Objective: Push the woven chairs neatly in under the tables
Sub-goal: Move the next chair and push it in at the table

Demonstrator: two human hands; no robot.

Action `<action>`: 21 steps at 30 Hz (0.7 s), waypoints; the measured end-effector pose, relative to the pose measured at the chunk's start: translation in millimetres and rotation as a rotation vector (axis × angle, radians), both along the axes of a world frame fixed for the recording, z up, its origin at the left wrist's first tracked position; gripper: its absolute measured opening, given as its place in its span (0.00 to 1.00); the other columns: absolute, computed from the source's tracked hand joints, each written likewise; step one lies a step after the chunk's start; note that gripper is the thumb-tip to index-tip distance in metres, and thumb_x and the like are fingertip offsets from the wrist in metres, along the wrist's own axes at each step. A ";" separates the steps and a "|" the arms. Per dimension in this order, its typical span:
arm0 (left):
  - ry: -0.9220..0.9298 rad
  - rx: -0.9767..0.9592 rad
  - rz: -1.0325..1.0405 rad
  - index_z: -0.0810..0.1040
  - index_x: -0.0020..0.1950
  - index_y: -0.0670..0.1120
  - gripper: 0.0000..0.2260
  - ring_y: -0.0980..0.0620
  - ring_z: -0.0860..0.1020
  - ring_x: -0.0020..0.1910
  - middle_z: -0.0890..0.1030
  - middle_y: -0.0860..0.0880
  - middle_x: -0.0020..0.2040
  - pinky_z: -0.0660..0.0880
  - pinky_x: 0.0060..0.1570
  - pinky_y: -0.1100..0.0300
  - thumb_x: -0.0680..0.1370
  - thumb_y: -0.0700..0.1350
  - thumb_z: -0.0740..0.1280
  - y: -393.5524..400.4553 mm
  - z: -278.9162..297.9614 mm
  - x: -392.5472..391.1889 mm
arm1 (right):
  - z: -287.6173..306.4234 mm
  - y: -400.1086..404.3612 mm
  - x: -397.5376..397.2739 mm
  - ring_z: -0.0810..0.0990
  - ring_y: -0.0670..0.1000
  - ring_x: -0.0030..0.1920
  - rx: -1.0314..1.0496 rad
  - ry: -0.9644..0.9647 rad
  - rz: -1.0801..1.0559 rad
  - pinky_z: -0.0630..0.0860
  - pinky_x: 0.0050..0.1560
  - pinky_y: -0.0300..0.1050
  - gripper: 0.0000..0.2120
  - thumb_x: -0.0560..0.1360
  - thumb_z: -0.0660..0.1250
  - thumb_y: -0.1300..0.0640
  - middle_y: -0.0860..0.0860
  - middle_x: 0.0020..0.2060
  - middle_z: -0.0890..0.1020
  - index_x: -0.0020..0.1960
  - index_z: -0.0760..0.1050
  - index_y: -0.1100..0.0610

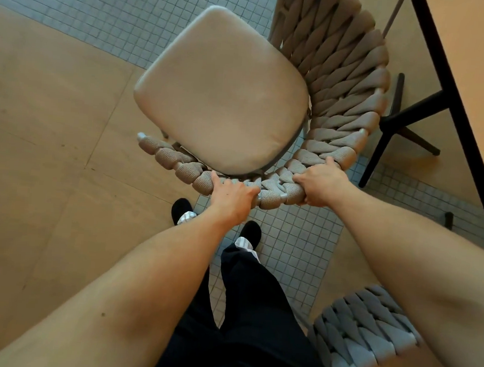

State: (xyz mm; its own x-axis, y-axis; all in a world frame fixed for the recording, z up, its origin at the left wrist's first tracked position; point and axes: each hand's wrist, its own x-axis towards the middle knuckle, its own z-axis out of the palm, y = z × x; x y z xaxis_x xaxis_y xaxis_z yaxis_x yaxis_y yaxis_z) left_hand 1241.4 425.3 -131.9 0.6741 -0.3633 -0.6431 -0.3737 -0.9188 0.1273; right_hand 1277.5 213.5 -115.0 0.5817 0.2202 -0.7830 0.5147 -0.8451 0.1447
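— Where was the beige woven chair?

— Middle of the frame, seen from above, pale seat cushion facing upper left, curved woven back sweeping from the top edge round to lower centre. Out on the floor, beside the table at the upper right, not under it.

— And the hands?

— Both on the back's top rim at lower centre. Left hand curled over the rim, thumb out along the weave toward the left, fingers wrapped over the edge. Right hand just beside it to the right, clamped on the same rim, thumb up on the inner weave.

— Anything else?

— Black table legs at right, behind the chair back. A second, grey woven chair at lower right, partly hidden by the right forearm. Dark trousers and black shoes at bottom centre, on grey mosaic tile bordered by tan flooring.
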 end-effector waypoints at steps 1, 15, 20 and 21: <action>0.002 -0.003 -0.007 0.73 0.62 0.55 0.15 0.40 0.76 0.60 0.79 0.48 0.54 0.53 0.69 0.27 0.78 0.41 0.64 1.4 0.6 0.2 | 2.3 2.3 -0.8 0.79 0.55 0.60 -0.003 0.001 -0.012 0.65 0.65 0.63 0.19 0.78 0.66 0.37 0.49 0.56 0.81 0.62 0.72 0.46; -0.104 0.104 -0.268 0.75 0.56 0.57 0.09 0.47 0.77 0.58 0.80 0.54 0.53 0.60 0.67 0.42 0.79 0.45 0.63 84.1 16.5 23.6 | 2.1 92.5 -31.7 0.78 0.56 0.61 0.093 0.007 -0.337 0.61 0.71 0.69 0.18 0.79 0.68 0.45 0.51 0.57 0.80 0.65 0.75 0.52; -0.121 0.213 -0.292 0.73 0.61 0.62 0.15 0.46 0.76 0.62 0.79 0.55 0.57 0.55 0.71 0.37 0.77 0.47 0.68 122.7 18.4 44.6 | -6.6 134.9 -32.9 0.79 0.58 0.61 0.183 -0.013 -0.461 0.59 0.71 0.72 0.19 0.77 0.69 0.51 0.52 0.58 0.81 0.66 0.74 0.54; -0.126 0.231 -0.288 0.72 0.63 0.63 0.17 0.45 0.75 0.64 0.79 0.54 0.59 0.53 0.72 0.35 0.77 0.48 0.68 129.4 17.6 48.8 | -5.8 141.0 -32.4 0.78 0.58 0.62 0.206 -0.014 -0.464 0.60 0.71 0.71 0.19 0.78 0.69 0.51 0.52 0.59 0.80 0.67 0.74 0.54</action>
State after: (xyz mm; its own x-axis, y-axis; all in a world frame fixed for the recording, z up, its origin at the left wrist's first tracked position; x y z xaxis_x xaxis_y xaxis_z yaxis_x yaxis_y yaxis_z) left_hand 1290.2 554.8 -114.3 0.6445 -0.4043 -0.6490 -0.6198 -0.7732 -0.1338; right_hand 1245.1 354.4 -120.8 0.6651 0.0853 -0.7419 0.0774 -0.9960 -0.0451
